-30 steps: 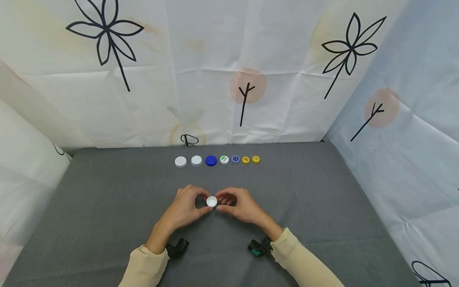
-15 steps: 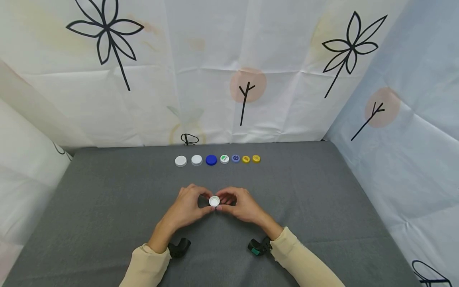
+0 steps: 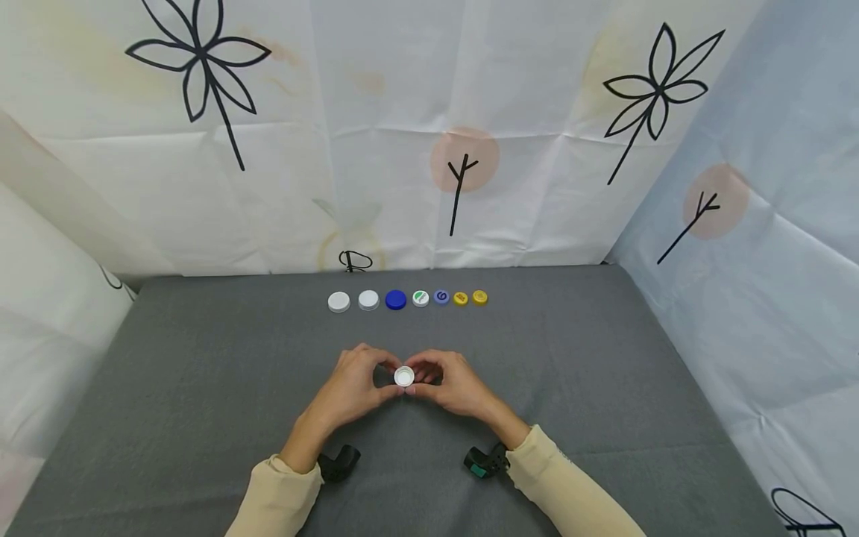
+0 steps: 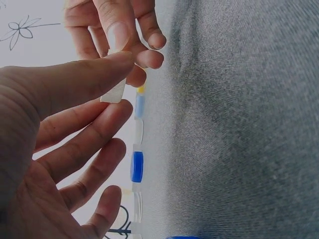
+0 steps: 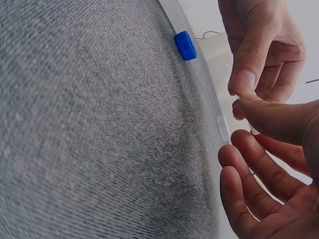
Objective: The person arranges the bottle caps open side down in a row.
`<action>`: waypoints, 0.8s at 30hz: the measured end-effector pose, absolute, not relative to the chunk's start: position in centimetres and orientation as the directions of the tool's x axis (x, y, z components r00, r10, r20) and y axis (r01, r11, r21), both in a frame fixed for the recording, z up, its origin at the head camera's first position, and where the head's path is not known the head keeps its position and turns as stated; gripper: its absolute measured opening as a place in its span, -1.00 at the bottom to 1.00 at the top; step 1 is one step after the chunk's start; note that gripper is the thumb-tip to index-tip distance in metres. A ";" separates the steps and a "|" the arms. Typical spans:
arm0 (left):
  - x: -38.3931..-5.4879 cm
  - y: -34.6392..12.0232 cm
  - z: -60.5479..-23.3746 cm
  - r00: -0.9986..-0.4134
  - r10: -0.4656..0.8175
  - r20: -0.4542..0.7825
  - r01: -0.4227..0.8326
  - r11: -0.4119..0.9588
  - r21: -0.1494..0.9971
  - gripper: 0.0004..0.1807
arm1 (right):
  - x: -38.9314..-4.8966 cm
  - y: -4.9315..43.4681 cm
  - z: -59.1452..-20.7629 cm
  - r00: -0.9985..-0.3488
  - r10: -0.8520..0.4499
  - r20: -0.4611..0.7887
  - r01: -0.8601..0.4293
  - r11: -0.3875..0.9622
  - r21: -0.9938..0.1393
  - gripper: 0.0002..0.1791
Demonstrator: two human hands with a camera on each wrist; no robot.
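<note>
In the head view a small white bottle cap [image 3: 404,376] is held up with its hollow side showing. My left hand [image 3: 352,384] pinches it between thumb and fingers from the left. From the other side, the thumb and fingertips of my right hand [image 3: 451,382] pinch the same cap. The left wrist view shows the ribbed edge of the cap [image 4: 114,92] below the left thumb. Both thumb tips meet in the right wrist view, hiding most of the cap [image 5: 254,130].
Beyond the hands runs a row of caps: white, white, dark blue [image 3: 395,300], white-green, light blue [image 3: 441,297], then two yellow [image 3: 479,297]. Another blue cap [image 5: 186,46] lies on the grey table [image 3: 590,358], not visible in the head view. Patterned cloth walls [image 3: 389,171] stand behind.
My left hand has moved slightly right with the white cap. The gap to my right hand has closed, and the right fingers now hold the cap too.
</note>
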State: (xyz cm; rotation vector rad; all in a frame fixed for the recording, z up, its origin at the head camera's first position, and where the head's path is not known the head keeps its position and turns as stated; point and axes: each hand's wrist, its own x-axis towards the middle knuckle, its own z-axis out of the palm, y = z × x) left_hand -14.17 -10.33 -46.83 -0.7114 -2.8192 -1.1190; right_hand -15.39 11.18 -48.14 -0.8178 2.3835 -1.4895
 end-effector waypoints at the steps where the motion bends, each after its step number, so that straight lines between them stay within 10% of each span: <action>1: -14.2 -10.3 -46.8 -0.896 0.404 0.185 0.421 0.639 0.644 -0.73 | -15.4 11.2 -48.1 -0.823 -0.558 0.109 -0.342 0.333 -0.878 -0.65; 24: -14.7 -11.2 -46.7 -0.916 0.398 0.044 0.218 0.405 0.888 -0.81 | -15.6 11.8 -48.3 -0.795 -0.571 0.202 -0.427 0.292 -0.856 -0.67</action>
